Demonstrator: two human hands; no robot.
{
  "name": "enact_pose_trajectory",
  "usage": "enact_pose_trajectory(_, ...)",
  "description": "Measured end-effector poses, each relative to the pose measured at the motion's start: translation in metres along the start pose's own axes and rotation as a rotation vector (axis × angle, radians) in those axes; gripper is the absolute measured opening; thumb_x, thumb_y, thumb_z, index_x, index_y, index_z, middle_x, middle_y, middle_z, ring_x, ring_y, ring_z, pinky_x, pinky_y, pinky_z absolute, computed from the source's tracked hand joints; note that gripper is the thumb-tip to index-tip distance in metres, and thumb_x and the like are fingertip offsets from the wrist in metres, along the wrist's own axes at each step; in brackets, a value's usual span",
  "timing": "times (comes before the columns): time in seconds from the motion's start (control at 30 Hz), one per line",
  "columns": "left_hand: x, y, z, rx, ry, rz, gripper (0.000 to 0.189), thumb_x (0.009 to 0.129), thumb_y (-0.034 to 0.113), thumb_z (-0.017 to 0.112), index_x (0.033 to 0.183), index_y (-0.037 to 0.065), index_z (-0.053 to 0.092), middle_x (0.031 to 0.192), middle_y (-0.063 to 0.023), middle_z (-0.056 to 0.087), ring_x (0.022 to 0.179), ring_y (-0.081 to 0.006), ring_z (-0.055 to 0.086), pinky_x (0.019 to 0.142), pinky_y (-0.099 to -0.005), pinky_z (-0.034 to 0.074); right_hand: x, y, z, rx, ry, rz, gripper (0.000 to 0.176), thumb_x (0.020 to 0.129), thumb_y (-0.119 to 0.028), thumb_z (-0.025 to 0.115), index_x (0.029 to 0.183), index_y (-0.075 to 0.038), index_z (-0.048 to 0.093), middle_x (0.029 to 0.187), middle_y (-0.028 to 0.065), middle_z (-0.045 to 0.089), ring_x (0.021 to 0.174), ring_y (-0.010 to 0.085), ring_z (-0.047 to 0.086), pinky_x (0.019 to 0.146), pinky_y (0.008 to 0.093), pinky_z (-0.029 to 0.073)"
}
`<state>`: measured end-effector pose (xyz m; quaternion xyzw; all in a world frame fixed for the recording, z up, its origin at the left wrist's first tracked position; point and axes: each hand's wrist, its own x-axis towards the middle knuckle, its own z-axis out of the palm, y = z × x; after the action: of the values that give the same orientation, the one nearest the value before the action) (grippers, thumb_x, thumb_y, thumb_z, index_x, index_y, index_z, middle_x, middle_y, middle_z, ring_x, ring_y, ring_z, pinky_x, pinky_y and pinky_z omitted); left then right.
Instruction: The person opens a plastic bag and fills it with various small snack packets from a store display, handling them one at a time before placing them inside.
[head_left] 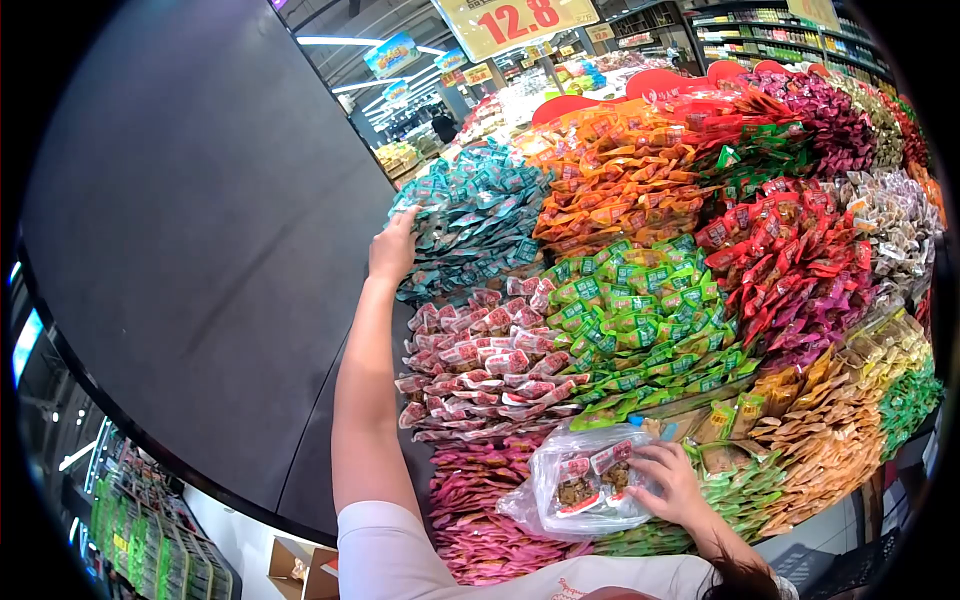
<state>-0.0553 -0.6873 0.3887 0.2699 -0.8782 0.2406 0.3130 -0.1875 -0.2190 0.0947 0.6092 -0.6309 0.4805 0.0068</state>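
My left hand reaches to the near-left edge of a pile of teal snack packets. Its fingers close at the edge of one packet there; the fingertips are partly hidden. Lower down, my right hand curls its fingers over the side of a clear plastic bag. Inside the bag lie a few snack packets with red-and-white labels and dark contents. The bag sits over the front piles, beside red-and-white packets and bright green packets.
Orange packets, red packets and magenta packets fill neighbouring sections of the display. A large dark panel borders it on the left. A price sign hangs above, and stocked shelves stand behind.
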Motion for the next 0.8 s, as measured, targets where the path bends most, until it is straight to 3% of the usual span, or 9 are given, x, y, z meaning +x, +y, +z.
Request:
enact_pose_trajectory(0.13,-0.005,-0.004,-0.013,-0.185,0.199,-0.087,0.045,0.087,0.013,0.058,0.131,0.020,0.047,0.114,-0.0102,0.061,0.099,-0.0375,0.060,0.082,-0.0471,0.050,0.000,-0.001,0.000,-0.001,-0.008,0.010,0.040,0.073,-0.028,0.074,0.107,-0.009,0.066,0.117,0.0088,0.059,0.110,0.0339,0.050,0.093,0.0446,0.043)
enact_pose_trajectory(0.3,-0.017,0.006,-0.045,-0.198,0.331,-0.129,0.041,0.090,0.015,0.057,0.130,0.019,0.048,0.114,-0.0121,0.061,0.100,-0.0365,0.061,0.080,-0.0466,0.050,0.000,-0.002,0.001,-0.005,-0.007,0.005,0.041,0.073,-0.028,0.074,0.108,-0.009,0.066,0.117,0.0089,0.059,0.111,0.0338,0.049,0.094,0.0444,0.042)
enact_pose_trajectory(0.37,-0.021,0.020,-0.061,-0.232,0.424,-0.037,0.041,0.090,0.016,0.057,0.130,0.020,0.048,0.113,-0.0113,0.062,0.098,-0.0363,0.062,0.077,-0.0458,0.051,0.000,0.000,0.001,-0.003,-0.004,0.004,0.042,0.073,-0.028,0.074,0.109,-0.009,0.065,0.117,0.0089,0.059,0.111,0.0338,0.049,0.094,0.0442,0.042)
enact_pose_trajectory(0.57,-0.067,0.111,-0.105,-0.413,0.369,0.128,0.050,0.082,0.005,0.065,0.127,0.020,0.051,0.113,-0.0108,0.063,0.095,-0.0345,0.064,0.073,-0.0417,0.055,0.005,-0.009,-0.021,0.134,0.217,0.068,0.036,0.074,-0.025,0.070,0.106,-0.009,0.066,0.119,0.0097,0.059,0.111,0.0317,0.048,0.098,0.0444,0.036)
enact_pose_trajectory(0.6,-0.080,0.131,-0.111,-0.424,0.416,0.241,0.050,0.078,0.001,0.065,0.124,0.017,0.054,0.113,-0.0118,0.063,0.096,-0.0331,0.064,0.076,-0.0410,0.056,0.007,-0.004,-0.026,0.236,0.210,0.065,0.040,0.083,-0.033,0.064,0.114,-0.009,0.062,0.119,0.0108,0.059,0.110,0.0297,0.050,0.099,0.0412,0.036)
enact_pose_trajectory(0.63,-0.096,0.148,-0.112,-0.454,0.389,0.304,0.049,0.076,-0.003,0.064,0.121,0.014,0.057,0.113,-0.0123,0.063,0.099,-0.0323,0.064,0.079,-0.0405,0.056,0.012,-0.005,-0.029,0.233,0.207,0.068,0.040,0.083,-0.033,0.064,0.114,-0.009,0.062,0.119,0.0108,0.059,0.110,0.0297,0.050,0.099,0.0412,0.036)
enact_pose_trajectory(0.7,-0.130,0.183,-0.113,-0.521,0.372,0.494,0.047,0.078,-0.002,0.062,0.122,0.013,0.057,0.112,-0.0097,0.063,0.105,-0.0312,0.063,0.079,-0.0375,0.056,0.024,-0.011,-0.035,1.310,0.079,0.406,0.061,0.089,-0.049,0.056,0.137,-0.013,0.044,0.129,0.0141,0.052,0.112,0.0293,0.052,0.094,0.0446,0.044)
enact_pose_trajectory(0.73,-0.149,0.200,-0.113,-0.507,0.360,0.597,0.047,0.080,0.002,0.061,0.125,0.014,0.057,0.114,-0.0080,0.063,0.109,-0.0273,0.062,0.074,-0.0338,0.058,0.031,-0.019,-0.039,1.305,0.075,0.409,0.061,0.089,-0.049,0.056,0.137,-0.013,0.044,0.129,0.0141,0.052,0.112,0.0293,0.052,0.094,0.0446,0.044)
enact_pose_trajectory(0.8,-0.184,0.229,-0.113,-0.515,0.299,0.720,0.049,0.080,0.008,0.061,0.128,0.016,0.056,0.114,-0.0052,0.061,0.110,-0.0249,0.061,0.063,-0.0271,0.058,0.041,-0.039,-0.047,1.676,-0.175,0.485,0.081,0.089,-0.060,0.050,0.150,-0.018,0.016,0.140,0.0165,0.040,0.116,0.0308,0.052,0.085,0.0515,0.052)
